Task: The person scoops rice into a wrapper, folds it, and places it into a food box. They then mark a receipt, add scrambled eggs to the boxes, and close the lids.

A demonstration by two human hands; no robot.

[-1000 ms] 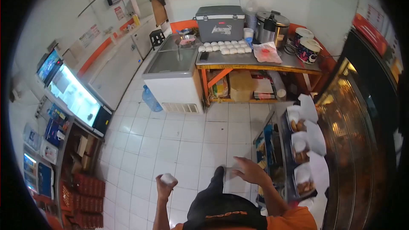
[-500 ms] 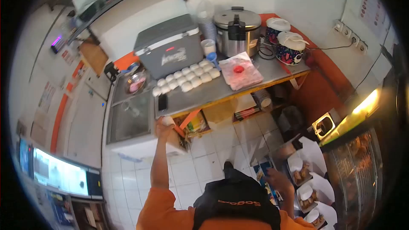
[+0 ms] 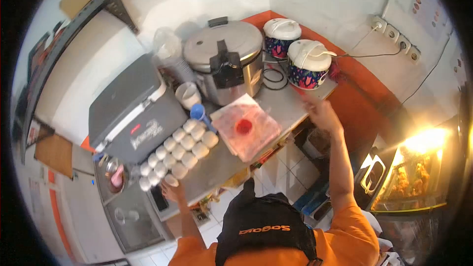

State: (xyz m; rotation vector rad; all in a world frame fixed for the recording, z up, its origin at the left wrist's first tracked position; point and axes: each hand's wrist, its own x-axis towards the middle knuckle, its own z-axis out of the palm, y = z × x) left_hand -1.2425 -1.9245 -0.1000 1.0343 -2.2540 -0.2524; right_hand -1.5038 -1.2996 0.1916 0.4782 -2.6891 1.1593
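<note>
Both hands have come up to the steel table: the left hand, at its front edge, has fingers curled around a white ball just beside the near end of the ball rows, with bare steel open to their right. The right hand hangs over the table's right edge below the patterned cooker, fingers too blurred to read.

white ball in left hand, at end of ball rows
</note>
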